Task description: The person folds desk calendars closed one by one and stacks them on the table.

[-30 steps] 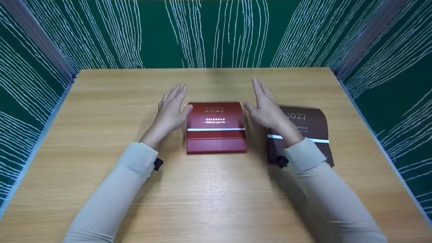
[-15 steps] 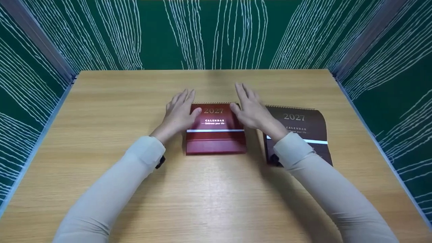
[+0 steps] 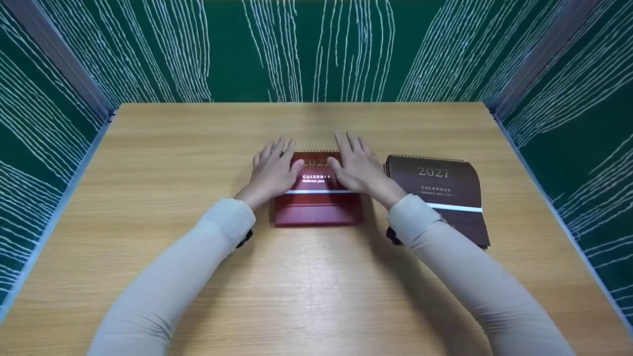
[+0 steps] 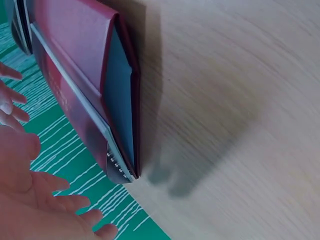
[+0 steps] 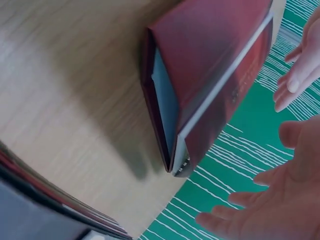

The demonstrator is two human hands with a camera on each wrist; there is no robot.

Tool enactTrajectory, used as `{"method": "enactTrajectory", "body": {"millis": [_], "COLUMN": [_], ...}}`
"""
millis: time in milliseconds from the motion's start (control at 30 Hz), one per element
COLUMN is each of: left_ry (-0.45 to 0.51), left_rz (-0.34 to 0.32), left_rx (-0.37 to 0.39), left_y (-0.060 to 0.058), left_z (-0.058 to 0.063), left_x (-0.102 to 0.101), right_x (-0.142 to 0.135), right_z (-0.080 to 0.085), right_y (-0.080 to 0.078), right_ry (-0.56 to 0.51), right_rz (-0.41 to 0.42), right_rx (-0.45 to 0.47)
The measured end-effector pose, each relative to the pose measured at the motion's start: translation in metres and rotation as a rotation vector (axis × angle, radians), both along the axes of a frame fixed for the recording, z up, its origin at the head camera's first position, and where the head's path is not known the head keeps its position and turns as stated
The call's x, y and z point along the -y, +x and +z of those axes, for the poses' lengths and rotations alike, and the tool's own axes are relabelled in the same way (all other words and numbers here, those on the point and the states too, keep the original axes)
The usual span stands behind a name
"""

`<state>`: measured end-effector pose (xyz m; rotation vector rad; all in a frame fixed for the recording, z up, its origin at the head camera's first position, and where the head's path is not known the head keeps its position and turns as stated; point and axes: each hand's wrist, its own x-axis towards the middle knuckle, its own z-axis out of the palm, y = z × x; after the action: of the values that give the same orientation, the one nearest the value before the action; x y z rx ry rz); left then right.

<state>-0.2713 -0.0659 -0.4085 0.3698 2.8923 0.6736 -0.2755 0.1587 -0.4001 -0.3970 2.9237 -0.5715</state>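
Observation:
A red 2027 desk calendar stands on the table, folded into a low tent with its spiral binding along the top and a white band across its front. My left hand hovers over its left side and my right hand over its right side, fingers spread and fairly straight. In the left wrist view a gap shows between the left hand and the calendar; in the right wrist view the right hand is likewise apart from it. Neither hand holds anything.
Right of the red calendar stands a dark brown 2027 calendar with a white band, partly behind my right sleeve. The wooden table is bounded by green walls with white wavy lines.
Both hands have moved inward and come nearer each other, from beside the red calendar to over its sides. Neither calendar has visibly moved.

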Motion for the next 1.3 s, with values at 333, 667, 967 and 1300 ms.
{"method": "enactTrajectory", "body": {"millis": [333, 667, 967, 1300], "left_ry": [-0.082, -0.124, -0.134, -0.127], "left_rz": [-0.022, -0.046, -0.054, -0.066], "left_rx": [0.046, 0.082, 0.109, 0.123], "left_y": [0.003, 0.005, 0.008, 0.009], "left_z": [-0.009, -0.019, -0.024, -0.027], "left_x": [-0.007, -0.01, -0.01, -0.011], "right_x": [0.003, 0.006, 0.006, 0.008], "right_z": [-0.014, -0.025, -0.033, -0.036], "right_y": [0.003, 0.007, 0.009, 0.01], "right_ry": [0.059, 0.091, 0.098, 0.145], "right_rz": [-0.002, -0.019, -0.013, -0.004], "right_rx": [0.087, 0.134, 0.181, 0.221]}}
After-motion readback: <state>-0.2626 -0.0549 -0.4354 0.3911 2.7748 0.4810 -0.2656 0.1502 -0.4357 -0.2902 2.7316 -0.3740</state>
